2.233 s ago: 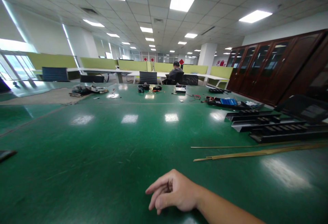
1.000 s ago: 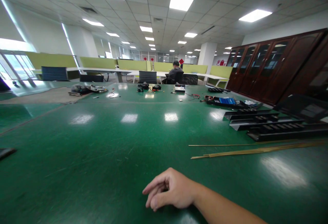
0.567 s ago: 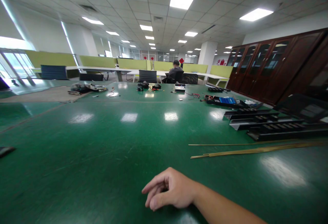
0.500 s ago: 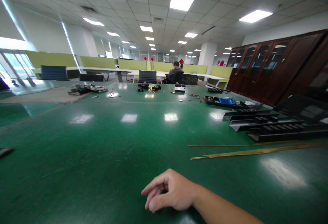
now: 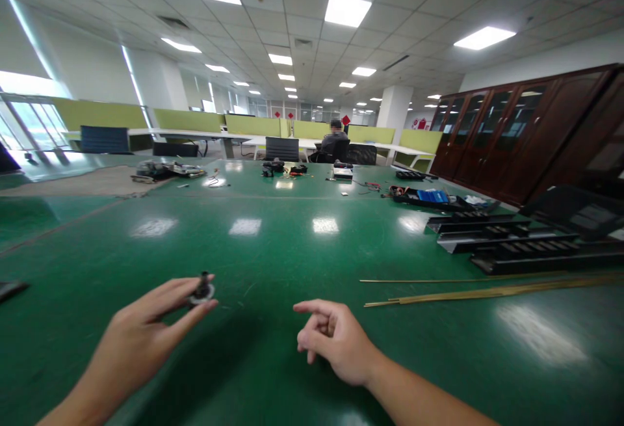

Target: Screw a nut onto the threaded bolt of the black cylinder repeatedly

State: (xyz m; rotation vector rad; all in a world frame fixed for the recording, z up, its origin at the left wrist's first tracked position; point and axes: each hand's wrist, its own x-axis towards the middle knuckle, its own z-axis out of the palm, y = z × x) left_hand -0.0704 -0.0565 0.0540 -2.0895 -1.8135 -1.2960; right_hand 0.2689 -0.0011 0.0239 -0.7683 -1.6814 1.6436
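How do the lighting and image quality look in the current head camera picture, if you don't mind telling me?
Head view: ceiling panels glare as white patches on the green tabletop; a soft shadow lies beside the left hand; the small part it holds lacks fine detail; wide-angle stretching slants the wooden cabinets.

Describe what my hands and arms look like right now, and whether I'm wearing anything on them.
Your left hand and right hand are both bare: no gloves, and no rings, watch or bracelet that I can see. No sleeves show on your forearms as far as the picture reaches.
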